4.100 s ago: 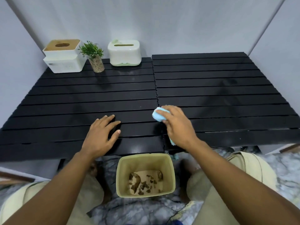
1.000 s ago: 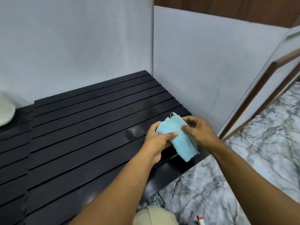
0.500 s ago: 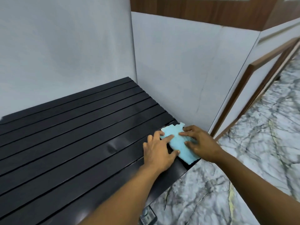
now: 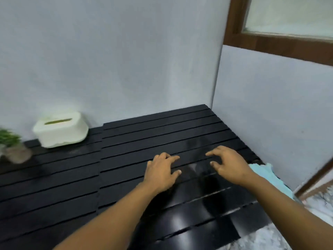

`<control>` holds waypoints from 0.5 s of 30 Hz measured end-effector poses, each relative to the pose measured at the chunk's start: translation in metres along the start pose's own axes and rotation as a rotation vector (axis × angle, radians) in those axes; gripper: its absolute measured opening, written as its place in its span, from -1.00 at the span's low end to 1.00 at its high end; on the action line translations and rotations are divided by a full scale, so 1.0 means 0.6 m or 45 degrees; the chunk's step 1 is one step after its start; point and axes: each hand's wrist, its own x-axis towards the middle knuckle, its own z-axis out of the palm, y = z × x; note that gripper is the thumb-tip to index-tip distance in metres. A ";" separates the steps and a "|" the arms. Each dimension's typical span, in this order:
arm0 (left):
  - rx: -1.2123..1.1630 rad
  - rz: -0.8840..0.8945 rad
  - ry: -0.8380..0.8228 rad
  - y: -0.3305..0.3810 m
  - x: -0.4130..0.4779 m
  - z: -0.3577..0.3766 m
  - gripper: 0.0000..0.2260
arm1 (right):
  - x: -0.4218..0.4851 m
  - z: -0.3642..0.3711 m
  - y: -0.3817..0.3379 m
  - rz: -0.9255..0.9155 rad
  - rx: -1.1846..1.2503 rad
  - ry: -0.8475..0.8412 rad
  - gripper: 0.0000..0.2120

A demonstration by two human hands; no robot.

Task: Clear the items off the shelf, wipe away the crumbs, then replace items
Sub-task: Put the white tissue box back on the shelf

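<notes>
The black slatted shelf fills the lower part of the head view. A light blue cloth lies on its right edge by the side wall, partly behind my right forearm. My left hand hovers over the middle slats, fingers spread, holding nothing. My right hand is beside it to the right, fingers curled apart and empty, just left of the cloth. A white tissue box stands at the back against the wall. A small potted plant shows blurred at the far left edge.
Pale walls close the shelf at the back and on the right. A wood-framed window sits top right. Marbled floor shows past the shelf's front right corner.
Both hands have let go of the blue cloth, which now lies at the shelf's right edge. The hands moved left over the slats, and my view swung left to show the tissue box.
</notes>
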 end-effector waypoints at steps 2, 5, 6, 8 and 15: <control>0.066 -0.117 0.056 -0.098 -0.023 -0.065 -0.53 | 0.040 0.029 -0.079 -0.081 0.009 -0.057 -0.70; 0.112 -0.283 0.172 -0.240 -0.066 -0.160 -0.52 | 0.102 0.080 -0.207 -0.194 0.046 -0.138 -0.64; 0.118 -0.336 0.206 -0.283 -0.080 -0.187 -0.51 | 0.122 0.098 -0.250 -0.241 0.056 -0.157 -0.61; 0.105 -0.426 0.298 -0.365 -0.104 -0.231 -0.47 | 0.161 0.136 -0.332 -0.344 0.085 -0.176 -0.54; 0.015 -0.530 0.452 -0.602 -0.104 -0.306 -0.24 | 0.300 0.281 -0.571 -0.496 0.288 -0.176 -0.14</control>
